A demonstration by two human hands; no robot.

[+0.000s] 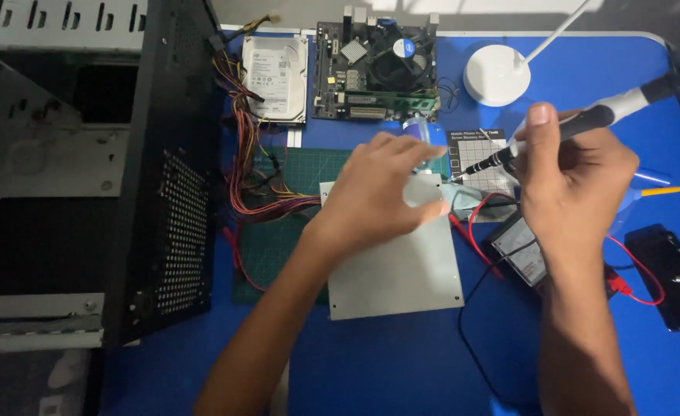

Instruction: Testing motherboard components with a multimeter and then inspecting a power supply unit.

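Head view shows 2 bare hands over a blue surface [401, 370]. Left hand [382, 189] lies at the centre, palm down, fingers spread and pressing on a flat grey metal plate [397, 273]; its grip is released, nothing clasped in it. That plate is a pale, matte rectangle with small holes near its corners, lying partly on a green cutting mat [278, 239] and reaching toward 6 o'clock of the hand.

Right hand [579, 181], at 3 o'clock of the left, is clenched around a screwdriver [563, 127], a slim pen-shaped tool with a black front and a white rear. It slants from 2 o'clock down toward 8 o'clock, and its thin dark bit ends just beside the left fingertips at the plate's upper right corner. Whether the bit touches the plate cannot be told.

At 9 o'clock stands an open black computer case [162, 169], with a bundle of coloured wires [243, 154] spilling onto the mat. At 12 o'clock lie a hard drive [277, 77] and a motherboard [374, 65]; at 1 o'clock sits a white lamp base [494, 75]. Under the right wrist rests a meter [521, 254] with red and black leads, and a dark phone [675, 273] lies at 4 o'clock.
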